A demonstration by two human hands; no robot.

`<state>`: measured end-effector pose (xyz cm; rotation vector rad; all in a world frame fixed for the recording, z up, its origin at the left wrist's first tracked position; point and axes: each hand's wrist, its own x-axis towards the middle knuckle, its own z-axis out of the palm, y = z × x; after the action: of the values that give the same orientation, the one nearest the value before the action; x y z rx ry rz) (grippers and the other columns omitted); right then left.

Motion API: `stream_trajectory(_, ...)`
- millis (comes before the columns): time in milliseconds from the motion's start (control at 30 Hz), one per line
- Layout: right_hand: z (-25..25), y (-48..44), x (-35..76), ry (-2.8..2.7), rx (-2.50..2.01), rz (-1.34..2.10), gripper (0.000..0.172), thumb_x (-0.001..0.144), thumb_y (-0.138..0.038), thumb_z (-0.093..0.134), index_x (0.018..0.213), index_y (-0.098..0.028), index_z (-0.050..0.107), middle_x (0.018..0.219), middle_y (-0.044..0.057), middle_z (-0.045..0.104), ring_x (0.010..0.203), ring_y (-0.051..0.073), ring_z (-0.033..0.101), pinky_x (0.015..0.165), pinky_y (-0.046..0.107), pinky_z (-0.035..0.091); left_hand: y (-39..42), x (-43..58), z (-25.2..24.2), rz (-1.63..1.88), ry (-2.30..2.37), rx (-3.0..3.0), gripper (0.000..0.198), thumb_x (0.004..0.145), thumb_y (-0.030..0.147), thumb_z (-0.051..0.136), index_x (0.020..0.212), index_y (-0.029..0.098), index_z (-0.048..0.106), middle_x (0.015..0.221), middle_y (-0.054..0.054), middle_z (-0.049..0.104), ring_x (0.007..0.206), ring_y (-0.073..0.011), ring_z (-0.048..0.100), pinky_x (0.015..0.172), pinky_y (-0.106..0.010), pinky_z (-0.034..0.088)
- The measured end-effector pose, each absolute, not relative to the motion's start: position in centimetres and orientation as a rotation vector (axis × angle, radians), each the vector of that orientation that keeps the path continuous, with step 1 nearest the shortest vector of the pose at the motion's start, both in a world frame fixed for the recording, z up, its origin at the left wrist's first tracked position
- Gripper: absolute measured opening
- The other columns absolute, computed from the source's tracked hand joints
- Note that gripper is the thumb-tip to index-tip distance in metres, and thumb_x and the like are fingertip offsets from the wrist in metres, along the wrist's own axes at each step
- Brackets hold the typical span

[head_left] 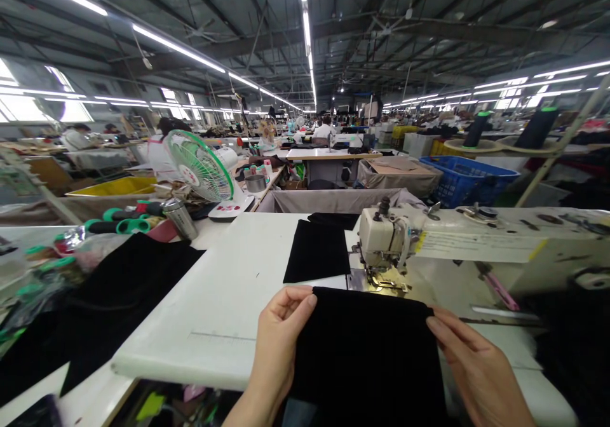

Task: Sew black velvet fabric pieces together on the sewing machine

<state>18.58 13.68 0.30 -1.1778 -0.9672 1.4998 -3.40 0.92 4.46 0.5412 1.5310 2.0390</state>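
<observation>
A black fabric piece [366,357] is stretched between my two hands, in front of the sewing machine [381,236]. My left hand [283,325] pinches its upper left corner between thumb and fingers. At the upper right corner, my right hand [469,357] is closed on the same piece. The fabric's top edge runs nearly level, just below the machine's metal needle plate [388,284]. Behind it, another black fabric piece [318,252] lies flat on the white table [219,300], left of the machine head. The lower part of the held fabric runs out of view.
On the left, a large black cloth [128,287] lies near thread spools [128,223], a steel flask [180,218] and a green-rimmed fan [203,166]. A blue crate [469,176] stands behind the machine. Black thread cones [536,128] sit on a stand at right. Other people work farther back.
</observation>
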Motion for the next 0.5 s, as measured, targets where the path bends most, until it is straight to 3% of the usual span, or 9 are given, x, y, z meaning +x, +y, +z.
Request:
stream_trajectory(300, 0.3, 13.9, 18.9, -1.046, -1.140, 1.479, 0.043, 0.046, -0.049, 0.093, 0.077, -0.022, 0.082, 0.096, 0.007, 0.079, 0.099, 0.029, 0.070, 0.088, 0.033, 0.058, 1.0, -3.8, 4.5, 2.035, 1.551, 0.557, 0.027, 0.063, 0.036, 0.087, 0.071, 0.017, 0.070, 0.089, -0.005, 0.072, 0.080, -0.0159, 0.063, 0.078, -0.026, 0.050)
stream_trajectory(500, 1.7, 13.4, 18.5, -1.255, -1.031, 1.420, 0.033, 0.057, -0.045, 0.090, 0.073, -0.019, 0.078, 0.087, 0.006, 0.076, 0.085, 0.024, 0.069, 0.083, 0.035, 0.055, 1.6, -4.8, 4.9, 2.040, 1.559, 0.399, 0.037, 0.044, 0.024, 0.093, 0.070, 0.021, 0.067, 0.075, 0.005, 0.068, 0.074, -0.0084, 0.062, 0.069, -0.010, 0.050)
